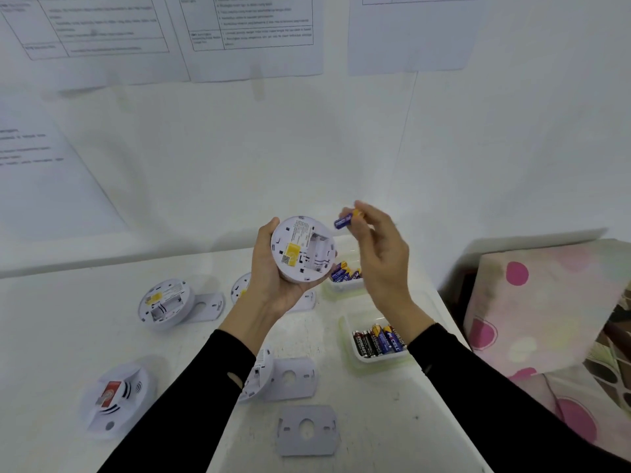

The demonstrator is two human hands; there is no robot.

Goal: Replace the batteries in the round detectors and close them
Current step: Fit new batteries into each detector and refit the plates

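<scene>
Head view: my left hand (273,278) is curled round the rim of a round white detector (302,249), held up over the white table (68,319) with its back towards me and its battery bay open and bare. My right hand (379,254) pinches a blue and yellow battery (343,220) between thumb and fingertips, just beside the detector's far right edge; blur keeps me from telling whether they touch. Below my hands a far tray (345,287) holds blue batteries, and a near tray (345,331) to the right holds black and blue ones. To the left lies a second open detector (164,303); near left, a face-up detector (112,397). Another detector (259,373) shows under my left forearm, with a loose mounting plate (307,430) nearer.
</scene>
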